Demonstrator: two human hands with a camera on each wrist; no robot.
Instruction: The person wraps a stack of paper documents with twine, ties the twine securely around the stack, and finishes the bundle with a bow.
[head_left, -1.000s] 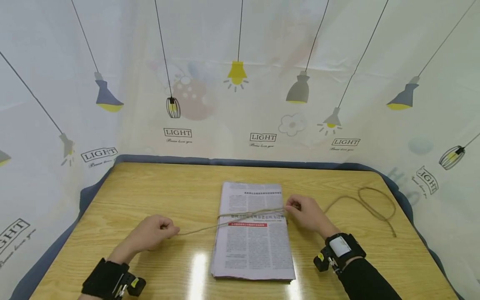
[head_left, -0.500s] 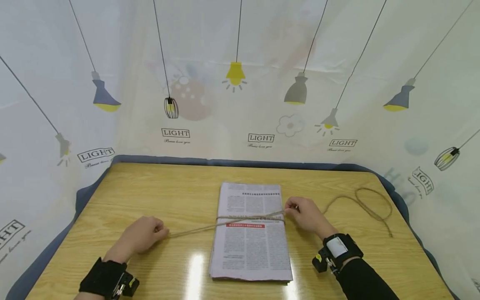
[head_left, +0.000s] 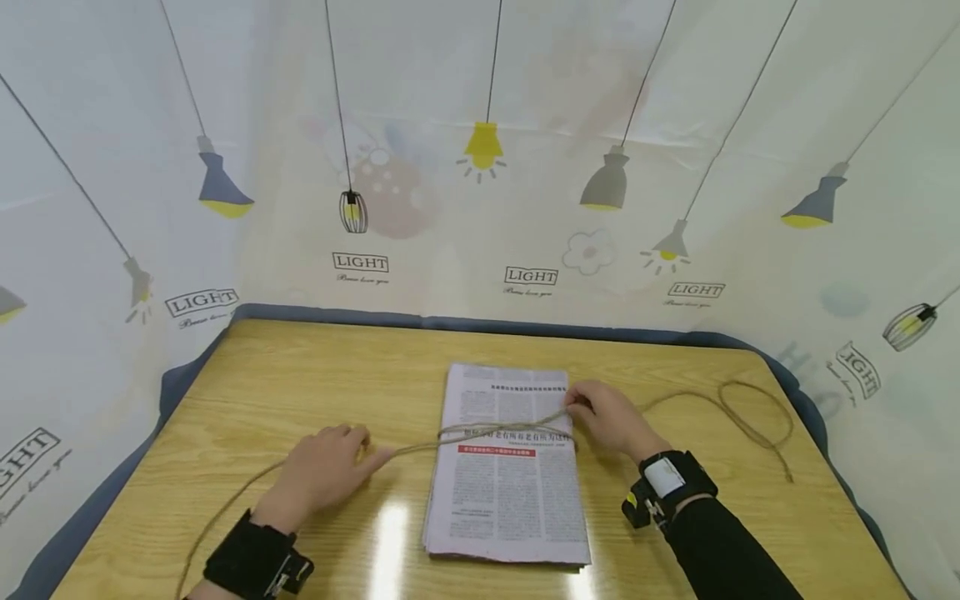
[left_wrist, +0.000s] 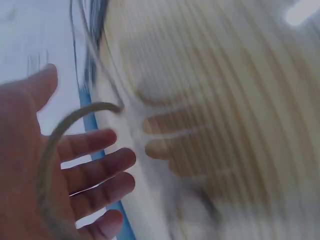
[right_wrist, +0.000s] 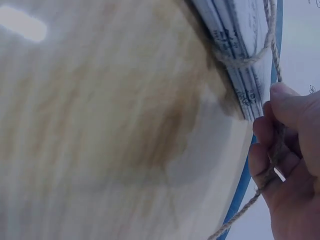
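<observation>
A stack of folded newspapers (head_left: pixel 513 500) lies on the table, with brown twine (head_left: pixel 418 447) wrapped round its middle and crossing on top. Left of the stack is my left hand (head_left: pixel 322 471), thumb apart and fingers loosely extended; in the left wrist view the twine (left_wrist: pixel 45 185) arches across its palm without being gripped. At the stack's right edge my right hand (head_left: pixel 611 418) pinches the other length of twine between thumb and fingers. The right wrist view shows that twine passing through the fingers (right_wrist: pixel 260 157) and trailing down.
The wooden table (head_left: pixel 322 358) carries a loose loop of twine at the right. From the left hand, another tail runs toward the front left edge. A pale curtain (head_left: pixel 450 275) printed with lamps hangs around the back and sides.
My left hand has loosened its pinch on the twine and shifted toward the stack, and a tail now shows behind it. The right hand keeps its pinch, slightly higher.
</observation>
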